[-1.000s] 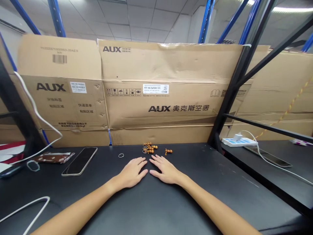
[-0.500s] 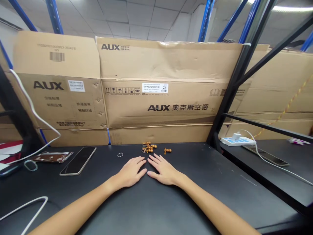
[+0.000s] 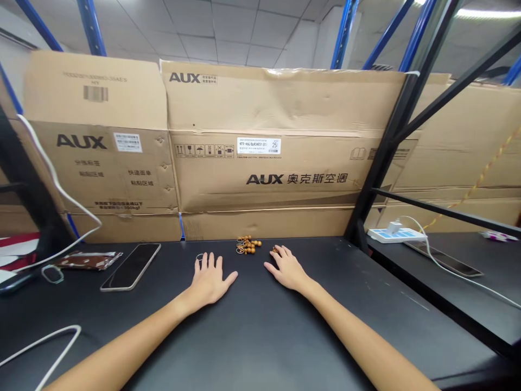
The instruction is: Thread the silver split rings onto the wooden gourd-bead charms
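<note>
My left hand [image 3: 208,282] is open on the black table, its fingers spread and its fingertips at a thin metal ring [image 3: 199,256], which they partly cover. Over a single small brown gourd-shaped wooden pendant [image 3: 275,250] reaches my right hand [image 3: 290,270]. Its thumb stands apart from the fingers, and they hide most of the pendant without a visible grip. Between the two hands, farther back, lies a small cluster of wooden gourd pendants [image 3: 249,245], some with metal rings attached.
A phone [image 3: 131,267] and a brown packet [image 3: 88,260] lie on the left, near a white cable [image 3: 52,347]. Cardboard [image 3: 260,190] walls off the back. On the right stand a black metal frame post [image 3: 378,157] and a white power strip [image 3: 395,234].
My hands have moved apart from the middle. The left has gone left to the metal ring, the right has gone right and forward over the lone gourd pendant.
</note>
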Demonstrator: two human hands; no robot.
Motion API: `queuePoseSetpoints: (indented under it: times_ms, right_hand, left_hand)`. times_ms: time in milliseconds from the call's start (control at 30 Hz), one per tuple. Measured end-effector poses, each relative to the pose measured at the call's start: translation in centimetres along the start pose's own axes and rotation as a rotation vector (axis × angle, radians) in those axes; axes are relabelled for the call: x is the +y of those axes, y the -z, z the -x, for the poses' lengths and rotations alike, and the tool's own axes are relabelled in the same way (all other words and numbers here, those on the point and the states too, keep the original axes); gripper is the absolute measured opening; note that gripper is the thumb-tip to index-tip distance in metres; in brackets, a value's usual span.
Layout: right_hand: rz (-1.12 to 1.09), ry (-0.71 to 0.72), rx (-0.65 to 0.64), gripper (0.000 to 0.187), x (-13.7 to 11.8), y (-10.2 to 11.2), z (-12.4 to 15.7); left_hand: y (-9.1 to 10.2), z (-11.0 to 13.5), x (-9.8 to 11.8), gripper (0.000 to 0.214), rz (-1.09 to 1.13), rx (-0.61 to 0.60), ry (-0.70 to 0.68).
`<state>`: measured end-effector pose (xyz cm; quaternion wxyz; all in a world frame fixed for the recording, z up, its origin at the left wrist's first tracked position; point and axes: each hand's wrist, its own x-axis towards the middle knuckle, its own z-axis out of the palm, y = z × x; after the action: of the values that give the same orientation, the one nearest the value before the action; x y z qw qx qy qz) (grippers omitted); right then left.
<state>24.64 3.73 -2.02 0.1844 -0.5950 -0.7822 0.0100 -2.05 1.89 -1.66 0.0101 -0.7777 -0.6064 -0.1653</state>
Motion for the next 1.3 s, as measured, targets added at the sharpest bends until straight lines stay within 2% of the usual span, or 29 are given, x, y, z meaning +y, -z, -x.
queuePoseSetpoints:
  times_ms: [67, 233, 400, 467, 533, 633, 700, 933, 1300]
  right_hand:
    - [-0.027, 0.068, 0.03, 0.051, -0.3, -0.1, 0.2]
    - [-0.126, 0.322, 0.074, 0.037, -2.0, 0.1, 1.2]
    - [-0.21, 0.47, 0.062, 0.032, -4.3, 0.5, 2.1]
    - [-0.238, 0.501, 0.064, 0.032, -4.8, 0.5, 2.4]
    - [-0.258, 0.505, 0.077, 0.033, -5.0, 0.6, 2.5]
    - [-0.265, 0.472, 0.103, 0.032, -5.1, 0.7, 2.5]
    - [-0.259, 0.44, 0.121, 0.029, -5.0, 0.6, 2.3]
    - [-0.225, 0.366, 0.144, 0.02, -4.7, 0.1, 1.9]
    - [-0.318, 0.43, 0.114, 0.011, -5.1, 0.5, 2.1]
  left_hand:
    - [0.1, 0.0, 0.0, 0.072, 0.032, 0.011, -0.097]
    - [1.0, 0.5, 0.6, 0.042, 0.135, 0.009, -0.439]
    - [1.9, 1.0, 1.2, 0.03, 0.263, 0.034, -0.626]
    - [1.8, 1.0, 1.2, 0.032, 0.276, 0.061, -0.632]
    - [1.6, 1.0, 1.1, 0.036, 0.258, 0.089, -0.582]
    - [1.2, 0.8, 0.9, 0.042, 0.204, 0.088, -0.476]
    - [0.9, 0.7, 0.7, 0.041, 0.181, 0.074, -0.456]
    - [0.8, 0.4, 0.8, 0.029, 0.303, 0.069, -0.547]
    - [1.0, 0.2, 1.1, 0.022, 0.363, 0.053, -0.607]
